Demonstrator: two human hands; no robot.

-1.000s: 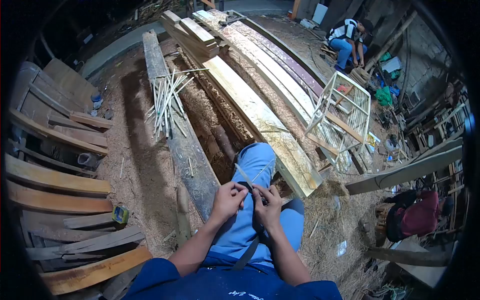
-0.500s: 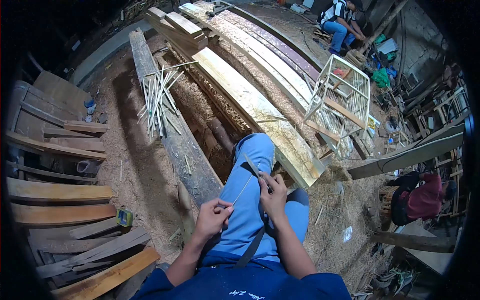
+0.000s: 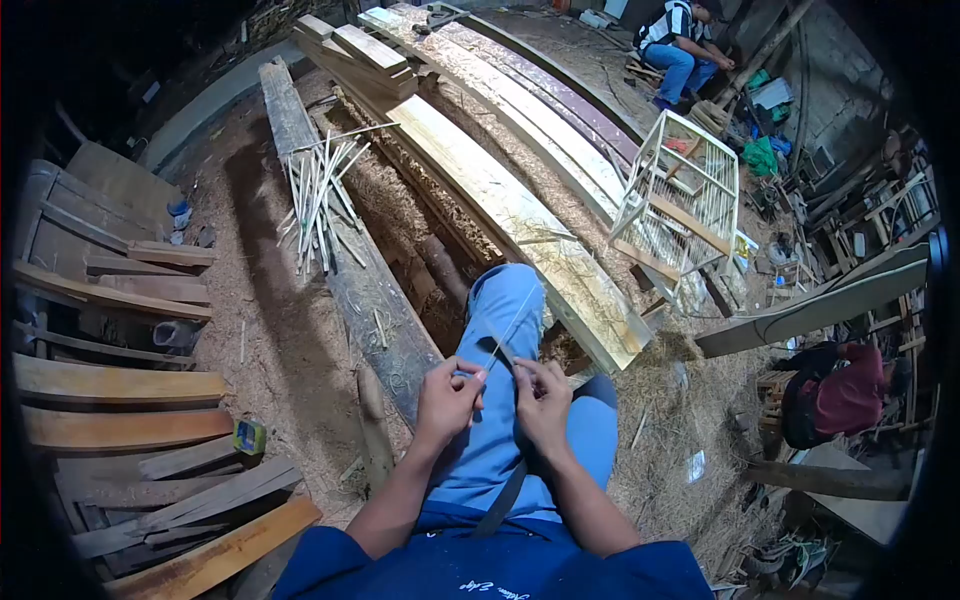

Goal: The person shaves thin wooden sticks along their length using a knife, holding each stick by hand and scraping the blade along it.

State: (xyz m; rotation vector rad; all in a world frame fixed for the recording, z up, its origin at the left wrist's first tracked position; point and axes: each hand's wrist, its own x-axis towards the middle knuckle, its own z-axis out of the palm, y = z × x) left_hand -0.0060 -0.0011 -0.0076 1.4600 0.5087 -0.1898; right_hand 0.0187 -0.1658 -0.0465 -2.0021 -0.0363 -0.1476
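Note:
Over my knee in blue jeans (image 3: pixel 508 295), my left hand (image 3: pixel 450 402) pinches a thin pale wooden stick (image 3: pixel 513 324), which slants up and away from the fingertips. My right hand (image 3: pixel 543 402) is closed around a knife, most of its handle hidden by the fingers. The knife blade (image 3: pixel 499 348) points up and left and crosses the stick just beyond my left fingertips. Both hands are close together. Ahead on the left, a loose bundle of similar thin sticks (image 3: pixel 322 195) lies across a weathered plank (image 3: pixel 370 290).
A slatted cage-like frame (image 3: pixel 690 190) stands right of the long pale boards (image 3: pixel 490 175). One person (image 3: pixel 678 50) sits at the far right, another (image 3: pixel 845 395) at the right. Planks (image 3: pixel 125 383) and a yellow-green tape measure (image 3: pixel 249 436) lie left. Shavings cover the ground.
My left hand has moved up and right, close to the right hand. The stick has slid forward past the blade, with more of it now beyond the knife.

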